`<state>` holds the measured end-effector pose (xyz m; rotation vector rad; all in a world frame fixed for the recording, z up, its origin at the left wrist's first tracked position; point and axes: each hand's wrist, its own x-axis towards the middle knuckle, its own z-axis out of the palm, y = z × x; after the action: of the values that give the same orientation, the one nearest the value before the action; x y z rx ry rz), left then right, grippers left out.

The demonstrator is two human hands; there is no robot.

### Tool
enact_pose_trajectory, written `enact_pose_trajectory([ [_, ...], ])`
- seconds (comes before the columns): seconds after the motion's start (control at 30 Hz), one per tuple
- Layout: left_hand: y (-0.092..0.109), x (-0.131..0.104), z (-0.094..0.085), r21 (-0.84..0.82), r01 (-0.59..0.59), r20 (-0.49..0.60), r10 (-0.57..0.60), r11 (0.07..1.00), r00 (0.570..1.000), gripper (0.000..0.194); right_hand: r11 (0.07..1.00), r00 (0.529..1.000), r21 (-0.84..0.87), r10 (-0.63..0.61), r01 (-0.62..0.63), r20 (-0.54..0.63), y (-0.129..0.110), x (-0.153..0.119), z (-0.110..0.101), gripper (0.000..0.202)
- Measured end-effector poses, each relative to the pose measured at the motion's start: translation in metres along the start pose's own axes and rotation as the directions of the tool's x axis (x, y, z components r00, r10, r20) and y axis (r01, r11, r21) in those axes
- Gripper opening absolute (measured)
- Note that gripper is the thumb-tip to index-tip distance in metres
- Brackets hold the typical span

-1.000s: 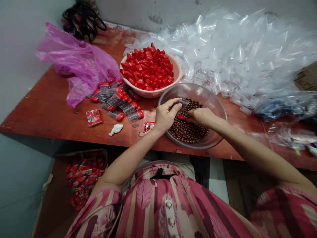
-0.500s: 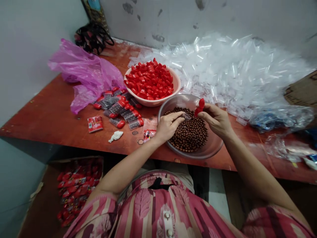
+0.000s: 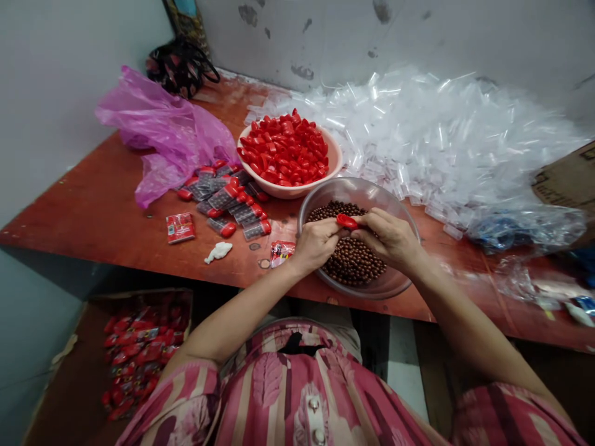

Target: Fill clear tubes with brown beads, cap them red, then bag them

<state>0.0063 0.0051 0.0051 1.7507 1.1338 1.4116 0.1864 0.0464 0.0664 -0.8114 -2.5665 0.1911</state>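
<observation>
Red cap (image 3: 346, 222) sits in the closed grip of the right hand (image 3: 391, 238); the left hand (image 3: 317, 245) pinches at its end, contents hidden.

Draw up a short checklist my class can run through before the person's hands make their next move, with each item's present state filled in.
1. Right hand grips the red cap: ok.
2. Left hand has a secure hold: cannot tell; what it pinches is hidden.
3. Cap held above the bowl of brown balls: ok.
4. Spare caps in the pink bowl: ok, heaped above its rim.
5. Table free of scraps: not ok; a crumpled white piece lies near the front edge.
</observation>
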Motion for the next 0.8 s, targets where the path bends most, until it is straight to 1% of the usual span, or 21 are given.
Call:
enact_pose_trajectory([
  [0.1, -0.005, 0.002, 0.0, 0.005, -0.01, 0.04, 0.009, 1.0, 0.999, 0.022, 0.993, 0.996, 0.119, -0.014, 0.003, 0.092, 0.012, 0.005, -0.001, 0.021],
  [0.17, -0.006, 0.005, -0.002, -0.038, 0.019, 0.071, -0.016, 0.999, 0.997, 0.02, 0.973, 0.988, 0.231, -0.024, -0.012, 0.154, 0.021, 0.01, -0.006, 0.024],
  [0.2, -0.006, 0.007, -0.003, -0.066, 0.036, 0.089, -0.03, 0.997, 0.996, 0.019, 0.966, 0.984, 0.259, -0.034, -0.013, 0.175, 0.024, 0.013, -0.01, 0.027],
  [0.27, -0.005, 0.01, -0.004, -0.118, 0.064, 0.143, -0.047, 0.991, 0.989, 0.019, 0.973, 0.977, 0.232, -0.062, 0.014, 0.202, 0.024, 0.02, -0.019, 0.039],
  [0.33, -0.004, 0.011, -0.005, -0.145, 0.091, 0.217, -0.058, 0.985, 0.975, 0.02, 0.986, 0.961, 0.142, -0.118, 0.084, 0.249, 0.018, 0.029, -0.029, 0.058],
  [0.37, -0.005, 0.012, -0.005, -0.152, 0.109, 0.245, -0.069, 0.982, 0.967, 0.021, 0.986, 0.947, 0.1, -0.153, 0.13, 0.282, 0.014, 0.033, -0.033, 0.063],
  [0.43, -0.006, 0.012, -0.005, -0.179, 0.147, 0.248, -0.1, 0.973, 0.964, 0.022, 0.969, 0.908, 0.04, -0.241, 0.242, 0.342, 0.005, 0.04, -0.039, 0.06],
  [0.47, -0.007, 0.012, -0.004, -0.209, 0.166, 0.222, -0.119, 0.964, 0.968, 0.023, 0.956, 0.893, 0.011, -0.279, 0.295, 0.353, 0.002, 0.043, -0.04, 0.056],
  [0.5, -0.009, 0.012, -0.003, -0.248, 0.187, 0.188, -0.142, 0.951, 0.972, 0.025, 0.943, 0.888, -0.028, -0.303, 0.332, 0.346, 0.0, 0.044, -0.041, 0.053],
  [0.53, -0.01, 0.012, -0.003, -0.289, 0.208, 0.156, -0.169, 0.934, 0.973, 0.026, 0.934, 0.896, -0.079, -0.308, 0.35, 0.321, -0.001, 0.044, -0.042, 0.049],
  [0.57, -0.011, 0.012, -0.003, -0.327, 0.229, 0.129, -0.197, 0.917, 0.972, 0.028, 0.928, 0.914, -0.14, -0.298, 0.345, 0.277, 0.0, 0.042, -0.041, 0.047],
  [0.63, -0.012, 0.013, -0.002, -0.383, 0.261, 0.089, -0.246, 0.886, 0.965, 0.03, 0.923, 0.958, -0.267, -0.243, 0.277, 0.153, 0.004, 0.034, -0.037, 0.045],
  [0.67, -0.011, 0.014, -0.002, -0.4, 0.267, 0.073, -0.26, 0.877, 0.963, 0.031, 0.921, 0.973, -0.314, -0.214, 0.232, 0.09, 0.006, 0.029, -0.033, 0.046],
  [0.73, -0.01, 0.015, -0.003, -0.426, 0.265, 0.04, -0.274, 0.865, 0.961, 0.03, 0.918, 0.985, -0.363, -0.171, 0.157, -0.008, 0.007, 0.019, -0.022, 0.052],
  [0.8, -0.009, 0.017, -0.002, -0.446, 0.263, 0.017, -0.286, 0.856, 0.958, 0.03, 0.92, 0.99, -0.38, -0.13, 0.098, -0.058, 0.005, 0.01, -0.008, 0.063],
])
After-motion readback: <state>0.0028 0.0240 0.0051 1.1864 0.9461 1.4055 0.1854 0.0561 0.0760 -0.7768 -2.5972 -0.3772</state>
